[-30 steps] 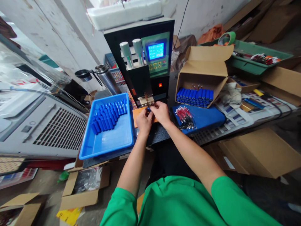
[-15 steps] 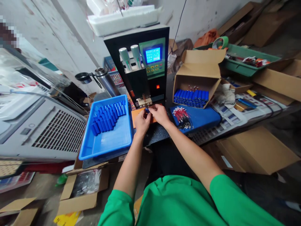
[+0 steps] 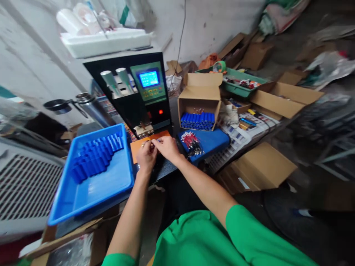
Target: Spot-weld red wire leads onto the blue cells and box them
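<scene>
My right hand (image 3: 166,146): fingertips pinching a small blue cell (image 3: 158,140) at their far-left tip. My left hand (image 3: 146,156): curled just beside it, grip unclear. Beneath, orange mat (image 3: 138,147); beyond, welder (image 3: 130,107); left, blue tray (image 3: 105,184) of cells.

Small battery-assembly workshop, cluttered and makeshift. Benchtop spot-welding machine (image 3: 130,107) with lit blue screen (image 3: 149,78) and keypad stands on the surface (image 3: 166,168). Blue plastic tray (image 3: 97,188) holds rows of blue cylindrical cells (image 3: 94,157); an open cardboard box (image 3: 200,79) holds more cells stacked. Bundle of red lead wires (image 3: 190,141) lies on a blue pad. Green tray (image 3: 241,90) of parts behind, cartons (image 3: 260,168) on the floor, bare stained wall (image 3: 210,26).
</scene>
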{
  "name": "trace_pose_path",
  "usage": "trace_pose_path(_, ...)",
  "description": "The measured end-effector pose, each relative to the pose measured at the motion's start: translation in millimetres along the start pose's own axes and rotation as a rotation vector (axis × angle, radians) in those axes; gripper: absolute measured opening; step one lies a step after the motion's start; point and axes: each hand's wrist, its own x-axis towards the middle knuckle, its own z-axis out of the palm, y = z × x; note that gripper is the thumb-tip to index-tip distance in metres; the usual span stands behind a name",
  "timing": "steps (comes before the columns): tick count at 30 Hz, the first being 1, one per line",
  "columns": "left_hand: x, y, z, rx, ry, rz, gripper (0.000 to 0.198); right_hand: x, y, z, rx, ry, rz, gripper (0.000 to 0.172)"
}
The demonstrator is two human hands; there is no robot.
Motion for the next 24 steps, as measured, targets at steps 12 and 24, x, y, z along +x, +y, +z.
trace_pose_path(12, 3.9, -0.9, -1.2, -0.015, 0.053, 0.104, 0.037, 21.4, 53.9, -52.8, 0.375, 0.334, 0.139, 0.033)
trace_pose_path(24, 1.8, -2.9, -2.5, -0.034, 0.049, 0.135, 0.029, 57.2, 62.2, -146.3, -0.971, 0.326, -0.003, 0.043)
